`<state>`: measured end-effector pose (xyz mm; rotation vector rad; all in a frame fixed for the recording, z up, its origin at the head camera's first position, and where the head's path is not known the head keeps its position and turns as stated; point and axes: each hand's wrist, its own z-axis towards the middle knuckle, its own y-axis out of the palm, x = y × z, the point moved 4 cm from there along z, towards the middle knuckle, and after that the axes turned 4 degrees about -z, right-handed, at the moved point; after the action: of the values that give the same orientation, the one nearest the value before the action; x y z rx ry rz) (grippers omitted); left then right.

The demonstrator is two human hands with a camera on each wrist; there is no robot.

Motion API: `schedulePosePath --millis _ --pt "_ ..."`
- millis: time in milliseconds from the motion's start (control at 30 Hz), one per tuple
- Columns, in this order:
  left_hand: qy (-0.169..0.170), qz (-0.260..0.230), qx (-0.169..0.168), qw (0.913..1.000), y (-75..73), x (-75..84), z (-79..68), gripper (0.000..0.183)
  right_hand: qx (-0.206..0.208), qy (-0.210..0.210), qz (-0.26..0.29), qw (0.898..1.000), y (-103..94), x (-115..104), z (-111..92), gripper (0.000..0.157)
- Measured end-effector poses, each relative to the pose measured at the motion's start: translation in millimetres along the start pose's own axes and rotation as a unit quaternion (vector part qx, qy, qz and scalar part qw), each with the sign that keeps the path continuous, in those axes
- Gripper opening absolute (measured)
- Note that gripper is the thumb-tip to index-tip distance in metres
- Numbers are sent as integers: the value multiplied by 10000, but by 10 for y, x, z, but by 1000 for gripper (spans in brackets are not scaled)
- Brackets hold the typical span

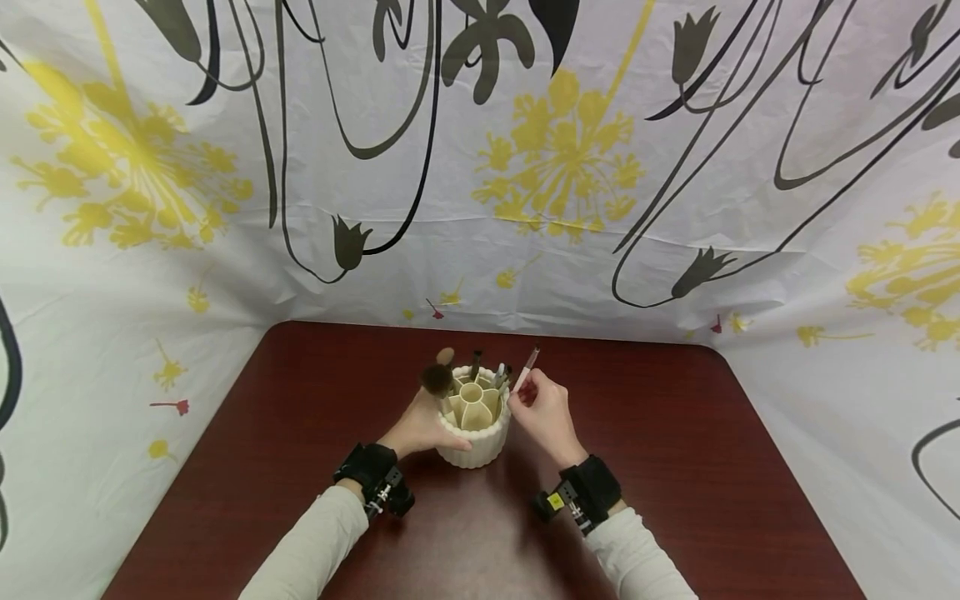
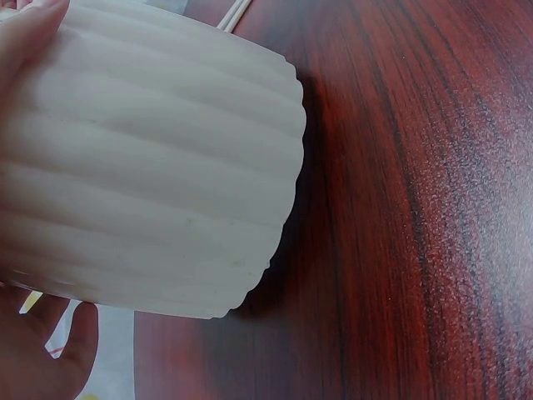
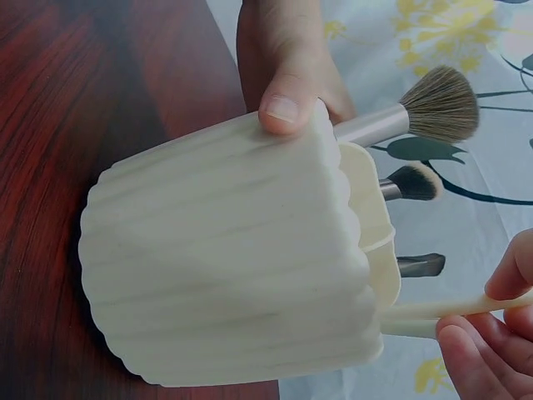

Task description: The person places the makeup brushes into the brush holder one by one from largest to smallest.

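A cream, ribbed makeup brush holder with a scalloped rim stands on the table, its top divided into compartments. My left hand grips it from the left, thumb on the near side near the rim. Several makeup brushes stand in the holder, among them a big fluffy brush and a smaller brush. At the holder's right rim, my right hand pinches a thin pale stick with a darker upper part. In the right wrist view the stick's lower end overlaps the rim; I cannot tell whether it is inside.
The dark red wooden table has rounded far corners. Behind it and along both sides hangs a white cloth with yellow and grey flower prints. Each wrist wears a black camera band.
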<state>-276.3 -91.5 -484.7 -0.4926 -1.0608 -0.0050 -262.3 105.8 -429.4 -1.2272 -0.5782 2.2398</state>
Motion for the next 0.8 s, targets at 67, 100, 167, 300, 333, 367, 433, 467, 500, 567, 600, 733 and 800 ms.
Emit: schedulePosePath --millis 67,100,167,300,333,367,433,467,500,567,600,733,800 --pt "128 -23 -23 9999 -19 111 -4 136 -32 -48 -5 10000 14 9 -8 7" --pt "168 -47 -38 9998 -27 162 -5 134 -47 -69 -1 10000 22 16 -13 7" --pt "160 -56 -53 9998 -39 225 -5 132 -97 -87 -5 9999 39 27 -28 5" --pt "170 -24 -43 9998 -36 187 3 133 -158 -72 -60 9998 79 46 -67 6" --pt "154 6 -31 9999 -30 141 4 134 -155 -83 -121 9998 88 47 -76 6" --pt "132 18 -20 9999 -22 92 7 136 -146 -91 -186 9997 99 51 -83 7" --pt "83 59 9 9999 -7 -14 7 139 -112 -147 -337 9993 117 48 -97 9" --pt "45 72 15 10000 2 -64 6 140 -120 -153 -378 9991 125 47 -103 10" --pt "16 61 21 10000 9 -110 7 140 -134 -163 -427 9989 134 45 -109 11" --pt "6 23 38 10000 18 -170 10 141 -180 -161 -444 9987 150 47 -119 14" --pt "-19 -21 48 10000 19 -187 10 141 -208 -158 -418 9988 158 49 -123 14" --pt "-53 -64 48 10000 19 -201 11 140 -282 -176 -315 9990 187 63 -128 16" --pt "-96 -72 40 9999 14 -191 8 140 -311 -194 -285 9989 194 63 -128 16"
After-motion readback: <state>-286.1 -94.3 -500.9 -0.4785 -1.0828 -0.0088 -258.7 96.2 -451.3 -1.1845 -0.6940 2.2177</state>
